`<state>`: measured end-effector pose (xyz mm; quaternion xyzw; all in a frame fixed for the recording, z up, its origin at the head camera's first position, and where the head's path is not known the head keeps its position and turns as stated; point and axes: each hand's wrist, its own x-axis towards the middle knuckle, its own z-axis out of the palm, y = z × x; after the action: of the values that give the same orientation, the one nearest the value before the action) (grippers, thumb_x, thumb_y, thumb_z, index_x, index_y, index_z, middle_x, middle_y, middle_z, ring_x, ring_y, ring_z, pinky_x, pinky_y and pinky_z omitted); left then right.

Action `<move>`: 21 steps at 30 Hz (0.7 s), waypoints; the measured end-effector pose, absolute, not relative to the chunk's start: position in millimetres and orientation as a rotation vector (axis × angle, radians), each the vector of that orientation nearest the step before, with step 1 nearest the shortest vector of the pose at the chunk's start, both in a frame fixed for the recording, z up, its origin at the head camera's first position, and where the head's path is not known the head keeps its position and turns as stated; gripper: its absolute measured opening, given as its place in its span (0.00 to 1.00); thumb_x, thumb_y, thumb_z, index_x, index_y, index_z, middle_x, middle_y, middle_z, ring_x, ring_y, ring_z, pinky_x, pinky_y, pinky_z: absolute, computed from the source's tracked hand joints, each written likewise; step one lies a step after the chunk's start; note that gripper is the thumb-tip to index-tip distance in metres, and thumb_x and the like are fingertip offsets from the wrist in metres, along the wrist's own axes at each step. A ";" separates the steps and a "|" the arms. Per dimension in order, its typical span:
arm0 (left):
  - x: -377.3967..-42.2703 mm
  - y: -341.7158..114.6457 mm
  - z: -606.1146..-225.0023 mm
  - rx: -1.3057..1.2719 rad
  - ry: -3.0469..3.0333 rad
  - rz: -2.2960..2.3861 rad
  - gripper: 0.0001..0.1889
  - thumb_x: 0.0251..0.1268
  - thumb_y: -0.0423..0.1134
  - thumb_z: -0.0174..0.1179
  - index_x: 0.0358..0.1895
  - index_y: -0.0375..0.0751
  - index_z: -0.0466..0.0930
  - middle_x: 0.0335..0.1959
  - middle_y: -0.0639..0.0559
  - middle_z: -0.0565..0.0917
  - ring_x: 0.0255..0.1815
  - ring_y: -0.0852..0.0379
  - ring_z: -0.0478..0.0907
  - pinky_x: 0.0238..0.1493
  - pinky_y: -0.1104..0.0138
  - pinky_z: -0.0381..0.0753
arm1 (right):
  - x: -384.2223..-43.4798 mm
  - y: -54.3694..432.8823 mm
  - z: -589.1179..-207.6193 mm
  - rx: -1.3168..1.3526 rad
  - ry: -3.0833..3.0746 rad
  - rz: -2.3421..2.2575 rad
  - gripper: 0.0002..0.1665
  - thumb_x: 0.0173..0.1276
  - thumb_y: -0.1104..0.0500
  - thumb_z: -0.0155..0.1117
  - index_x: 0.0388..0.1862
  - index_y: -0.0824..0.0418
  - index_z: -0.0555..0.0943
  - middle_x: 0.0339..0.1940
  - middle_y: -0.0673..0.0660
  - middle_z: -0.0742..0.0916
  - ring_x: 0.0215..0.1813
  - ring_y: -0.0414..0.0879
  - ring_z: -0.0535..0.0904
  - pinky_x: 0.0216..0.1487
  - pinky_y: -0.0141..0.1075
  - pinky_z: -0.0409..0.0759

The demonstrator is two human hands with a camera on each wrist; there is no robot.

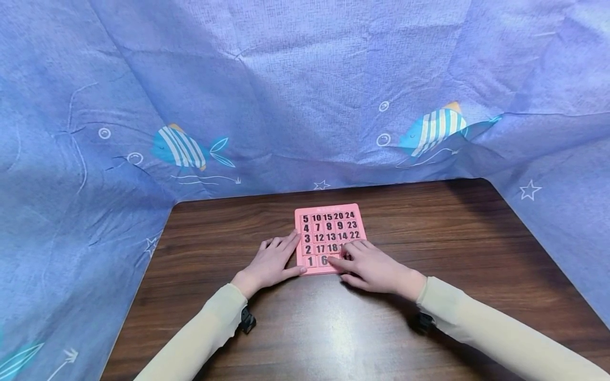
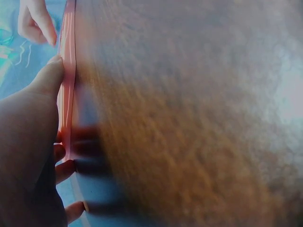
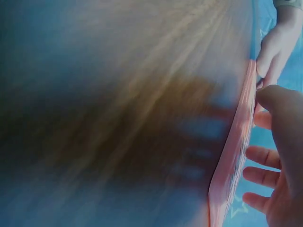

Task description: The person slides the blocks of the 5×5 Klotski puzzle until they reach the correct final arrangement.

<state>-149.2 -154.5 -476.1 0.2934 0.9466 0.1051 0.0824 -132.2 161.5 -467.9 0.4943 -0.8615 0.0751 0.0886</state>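
A pink number slide puzzle lies flat on the table, its square tiles bearing black numbers. 5, 10, 15, 20 and 24 run along the top row; 1 and 6 show at the lower left. My left hand rests along the puzzle's left edge, fingers extended and thumb at the lower left corner. Over the lower right part lies my right hand, its index fingertip touching the board just beside the 6 tile. It hides the tiles there. In the right wrist view its other fingers are spread.
Dark wood-grain table surrounds the puzzle, with a bright reflection in front. Blue cloth printed with fish hangs behind the table and at both sides. Dark straps with small devices sit at both wrists.
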 end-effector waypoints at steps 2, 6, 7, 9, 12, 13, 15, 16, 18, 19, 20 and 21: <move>-148.2 -153.9 -473.0 0.863 2.814 0.315 0.48 0.74 0.67 0.55 0.85 0.41 0.52 0.86 0.46 0.54 0.78 0.43 0.62 0.72 0.41 0.60 | -132.0 171.0 -467.2 1.442 -2.552 0.237 0.28 0.72 0.46 0.67 0.69 0.51 0.82 0.46 0.52 0.80 0.50 0.48 0.74 0.56 0.47 0.73; -147.3 -153.4 -470.6 0.859 2.808 0.297 0.47 0.74 0.67 0.54 0.85 0.41 0.52 0.86 0.46 0.53 0.79 0.43 0.61 0.72 0.42 0.59 | -131.2 190.7 -467.4 1.403 -2.525 0.224 0.25 0.70 0.49 0.69 0.65 0.51 0.86 0.39 0.50 0.77 0.40 0.46 0.70 0.46 0.43 0.70; -147.0 -153.6 -470.6 0.861 2.809 0.296 0.47 0.74 0.67 0.54 0.85 0.41 0.52 0.86 0.46 0.53 0.78 0.43 0.62 0.72 0.42 0.59 | -130.9 194.2 -467.8 1.399 -2.518 0.222 0.25 0.69 0.49 0.70 0.64 0.51 0.86 0.38 0.49 0.76 0.39 0.46 0.69 0.44 0.43 0.69; -147.1 -154.0 -471.2 0.862 2.811 0.296 0.47 0.74 0.67 0.54 0.85 0.41 0.52 0.86 0.46 0.54 0.78 0.43 0.62 0.72 0.42 0.59 | -130.6 198.8 -469.0 1.396 -2.507 0.221 0.25 0.68 0.49 0.70 0.64 0.50 0.86 0.36 0.49 0.75 0.37 0.45 0.67 0.42 0.42 0.68; -147.9 -154.8 -472.8 0.860 2.811 0.294 0.47 0.74 0.67 0.54 0.85 0.41 0.52 0.86 0.46 0.53 0.78 0.43 0.62 0.73 0.42 0.59 | -130.5 198.0 -469.8 1.401 -2.505 0.231 0.26 0.69 0.49 0.70 0.66 0.50 0.86 0.36 0.49 0.75 0.38 0.45 0.67 0.43 0.42 0.68; -147.8 -155.0 -472.4 0.858 2.810 0.296 0.48 0.74 0.67 0.54 0.85 0.41 0.51 0.86 0.46 0.53 0.79 0.43 0.62 0.73 0.42 0.59 | -130.5 195.8 -469.6 1.406 -2.509 0.236 0.27 0.69 0.48 0.70 0.66 0.50 0.85 0.37 0.49 0.76 0.38 0.46 0.68 0.44 0.43 0.69; -148.1 -155.1 -472.8 0.858 2.811 0.303 0.48 0.74 0.67 0.54 0.85 0.41 0.51 0.86 0.46 0.53 0.78 0.43 0.62 0.72 0.42 0.59 | -131.0 189.8 -470.2 1.420 -2.514 0.231 0.27 0.70 0.48 0.70 0.67 0.50 0.84 0.38 0.50 0.76 0.40 0.46 0.69 0.46 0.44 0.71; -148.3 -155.1 -473.5 0.859 2.814 0.305 0.48 0.74 0.67 0.54 0.85 0.42 0.51 0.86 0.46 0.53 0.78 0.43 0.62 0.72 0.42 0.59 | -131.1 186.3 -470.1 1.428 -2.520 0.225 0.28 0.70 0.48 0.69 0.68 0.50 0.84 0.38 0.50 0.76 0.41 0.47 0.70 0.46 0.45 0.71; -148.6 -154.8 -474.4 0.863 2.819 0.305 0.48 0.74 0.67 0.54 0.85 0.42 0.52 0.86 0.46 0.54 0.78 0.43 0.62 0.71 0.42 0.60 | -131.2 179.6 -470.0 1.442 -2.527 0.210 0.28 0.71 0.48 0.68 0.69 0.51 0.82 0.39 0.50 0.75 0.43 0.47 0.71 0.48 0.46 0.72; -148.8 -154.6 -474.8 0.864 2.821 0.304 0.48 0.74 0.68 0.54 0.85 0.42 0.52 0.86 0.46 0.54 0.78 0.43 0.62 0.71 0.42 0.60 | -131.2 177.0 -469.9 1.446 -2.529 0.204 0.28 0.71 0.47 0.68 0.69 0.51 0.82 0.39 0.51 0.76 0.44 0.48 0.71 0.48 0.47 0.72; -149.1 -154.4 -475.5 0.864 2.824 0.301 0.48 0.74 0.68 0.54 0.85 0.42 0.52 0.86 0.46 0.54 0.78 0.43 0.62 0.71 0.42 0.60 | -131.0 175.0 -469.6 1.449 -2.532 0.196 0.29 0.71 0.47 0.68 0.70 0.50 0.82 0.40 0.51 0.75 0.44 0.48 0.71 0.48 0.47 0.72; -149.3 -154.3 -476.0 0.864 2.825 0.297 0.48 0.74 0.68 0.54 0.85 0.42 0.52 0.86 0.47 0.54 0.78 0.44 0.62 0.71 0.42 0.60 | -130.8 173.9 -468.9 1.450 -2.535 0.195 0.29 0.71 0.47 0.68 0.70 0.50 0.81 0.40 0.51 0.76 0.44 0.48 0.72 0.49 0.47 0.72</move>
<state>-149.3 -154.3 -476.0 0.2900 0.9479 0.0996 0.0861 -130.8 173.9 -468.9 0.4926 -0.8611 0.0663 0.1070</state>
